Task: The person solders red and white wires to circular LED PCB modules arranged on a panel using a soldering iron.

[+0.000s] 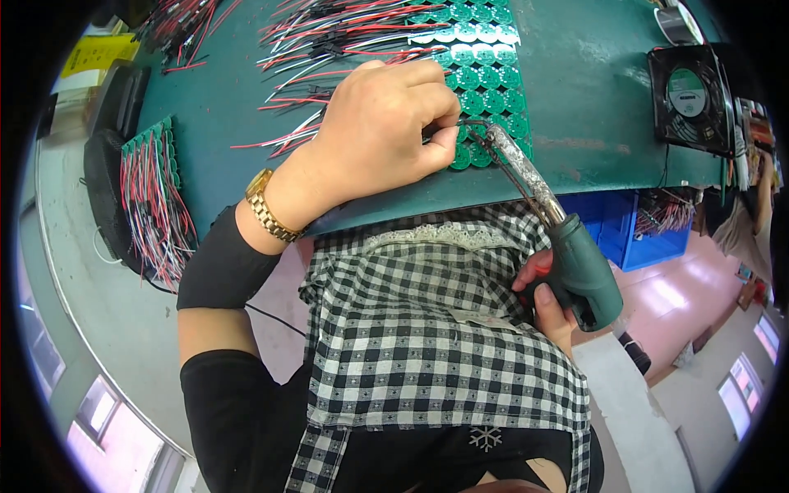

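My right hand (552, 308) is wrapped round the grip of a dark green soldering gun (585, 267), whose worn metal barrel slants up and left. Its tip comes close to the lower edge of a panel of round green circuit boards (491, 78). Over the panel's lower left part is my left hand (386, 123), fingers closed in a pinch. Something dark shows between thumb and forefinger, but the hand hides most of it. Red, white and black wires (304, 57) with black connectors stretch left from the panel, some passing beneath my left hand.
A second wired panel (154, 197) hangs at the table's left edge, by a black chair (107, 172). More wires (185, 29) lie at the far left. A black fan (690, 99) and a solder spool (679, 25) stand at right; a blue bin (637, 234) sits below.
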